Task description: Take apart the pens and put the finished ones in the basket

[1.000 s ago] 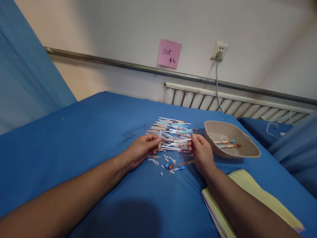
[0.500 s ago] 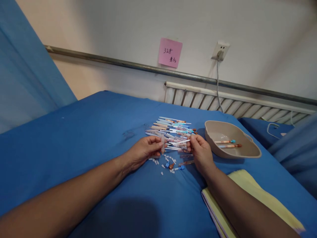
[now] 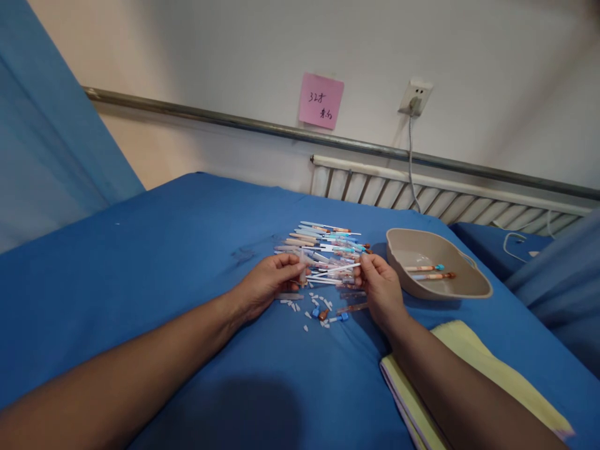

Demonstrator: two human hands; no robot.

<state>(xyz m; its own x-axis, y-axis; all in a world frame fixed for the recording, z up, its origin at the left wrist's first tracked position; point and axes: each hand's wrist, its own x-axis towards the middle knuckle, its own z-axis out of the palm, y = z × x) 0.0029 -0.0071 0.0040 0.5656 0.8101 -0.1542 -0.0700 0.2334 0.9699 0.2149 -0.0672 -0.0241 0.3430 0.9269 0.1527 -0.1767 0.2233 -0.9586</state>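
Note:
A pile of thin swab sticks and small capped tubes (image 3: 323, 247) lies on the blue sheet (image 3: 164, 250). My left hand (image 3: 267, 284) pinches a small clear tube upright at the pile's near edge. My right hand (image 3: 379, 284) pinches the end of a white swab stick (image 3: 335, 270) that points left toward the tube. Small white bits and loose blue and brown caps (image 3: 321, 311) lie scattered just below the two hands.
A beige tray (image 3: 469, 289) at the right holds two capped tubes (image 3: 429, 272). A yellow cloth (image 3: 473, 362) lies under my right forearm. Behind are a white slatted rail (image 3: 422, 187), a pink note (image 3: 320, 100) and a wall socket (image 3: 415, 95) with a cable.
The hands stay almost in place; the swab stick and tube shift slightly between my fingers. The view drifts a little.

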